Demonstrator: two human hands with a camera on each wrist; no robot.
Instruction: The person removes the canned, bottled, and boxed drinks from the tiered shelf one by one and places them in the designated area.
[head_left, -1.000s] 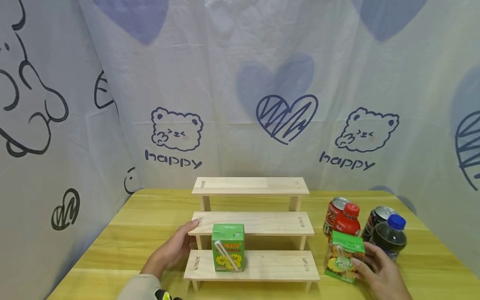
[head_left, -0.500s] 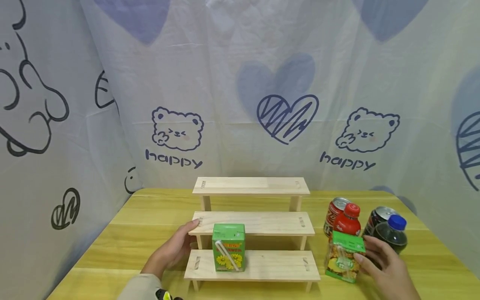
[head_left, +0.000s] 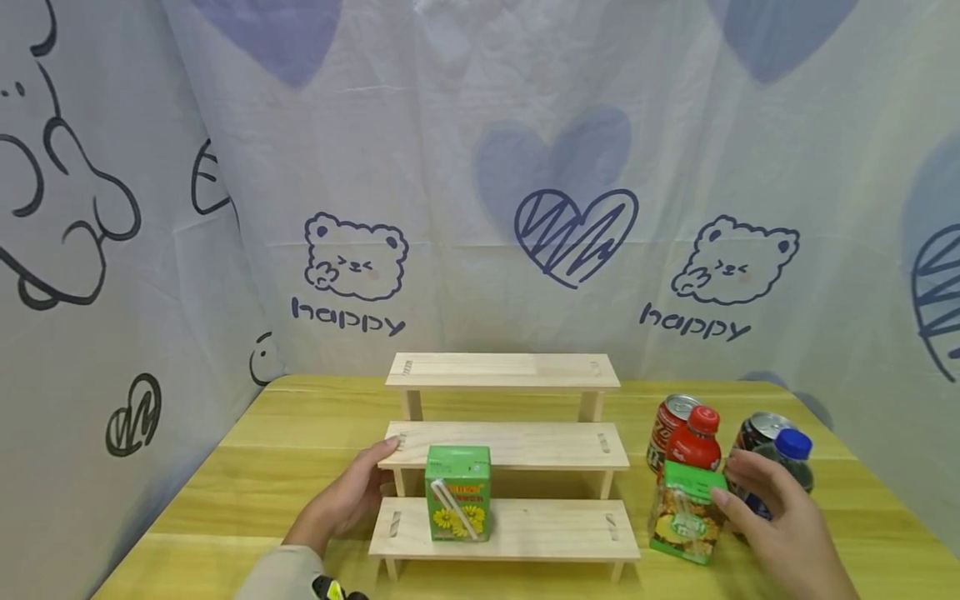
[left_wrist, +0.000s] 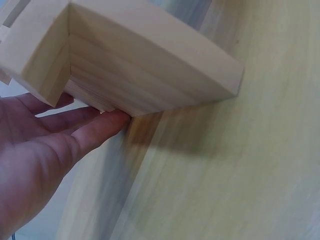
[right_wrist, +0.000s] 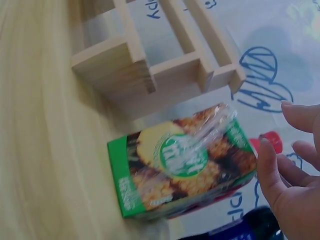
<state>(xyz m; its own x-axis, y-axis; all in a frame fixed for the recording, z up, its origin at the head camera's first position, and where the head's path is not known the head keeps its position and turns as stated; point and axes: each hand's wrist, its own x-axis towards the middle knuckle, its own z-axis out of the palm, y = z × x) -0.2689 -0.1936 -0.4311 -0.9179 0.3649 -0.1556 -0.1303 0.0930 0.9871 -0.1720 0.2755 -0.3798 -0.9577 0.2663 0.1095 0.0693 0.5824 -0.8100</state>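
Note:
A pineapple-print green juice box [head_left: 684, 518] stands upright on the table, right of a three-tier wooden shelf [head_left: 532, 446]. My right hand [head_left: 791, 521] is just right of it, thumb and fingers spread. In the right wrist view, a gap shows between this hand [right_wrist: 297, 195] and the juice box [right_wrist: 180, 162]. My left hand [head_left: 347, 500] touches the left end of the middle tier. Extended fingers [left_wrist: 102, 131] rest against the wooden side in the left wrist view. Another green juice box [head_left: 459, 496], with yellow flowers and a straw, stands on the lowest tier.
Behind the pineapple juice box stand a red can [head_left: 667, 425] and a red-capped bottle [head_left: 696, 442]. A dark can [head_left: 757, 429] and a blue-capped dark bottle [head_left: 793, 458] are farther right, partly behind my right hand. A printed curtain [head_left: 465, 167] hangs behind the table.
My right hand has released the pineapple juice box and drawn away to the right, its fingers spreading. The box stays nearly in place. The left hand has not moved.

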